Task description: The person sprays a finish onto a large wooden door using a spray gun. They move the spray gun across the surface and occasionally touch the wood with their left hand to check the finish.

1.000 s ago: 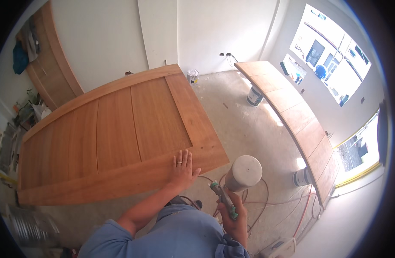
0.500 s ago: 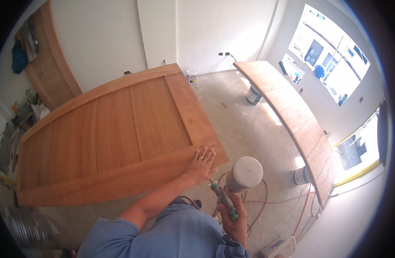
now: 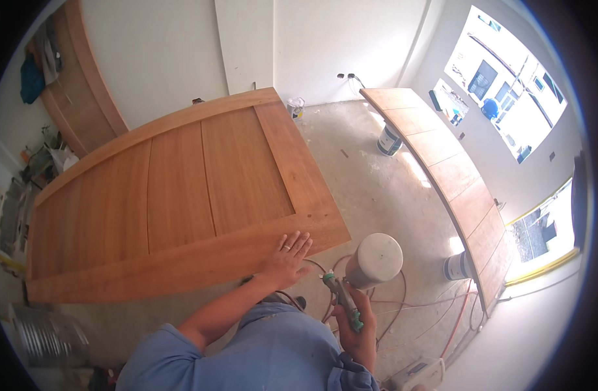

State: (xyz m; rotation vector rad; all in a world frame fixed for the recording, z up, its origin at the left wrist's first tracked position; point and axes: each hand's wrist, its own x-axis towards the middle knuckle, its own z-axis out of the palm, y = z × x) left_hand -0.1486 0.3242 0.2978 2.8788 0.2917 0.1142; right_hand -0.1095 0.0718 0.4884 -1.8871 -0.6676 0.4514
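A large brown wooden door panel (image 3: 240,169) lies in front of me to the left, with vertical boards set inside a raised frame. My left hand (image 3: 287,260) rests palm down on the frame's near rail, close to the right corner, fingers stretched out and a ring on one of them. Right of the panel, my right hand (image 3: 359,329) is wrapped around a spray gun (image 3: 341,300) with green fittings. A pale round cup (image 3: 376,259) sits on top of the gun. The fingers on the gun's handle are partly hidden.
Another wooden panel (image 3: 449,173) lies at the right on paint buckets (image 3: 389,140). Reddish hoses (image 3: 403,304) coil over the concrete floor near my right hand. One more door (image 3: 84,98) leans against the left wall, and a small white tub (image 3: 295,107) stands beyond the panel.
My left hand has slid a little left along the near rail, away from the panel's corner. The right hand keeps its hold on the spray gun, and the view has shifted slightly.
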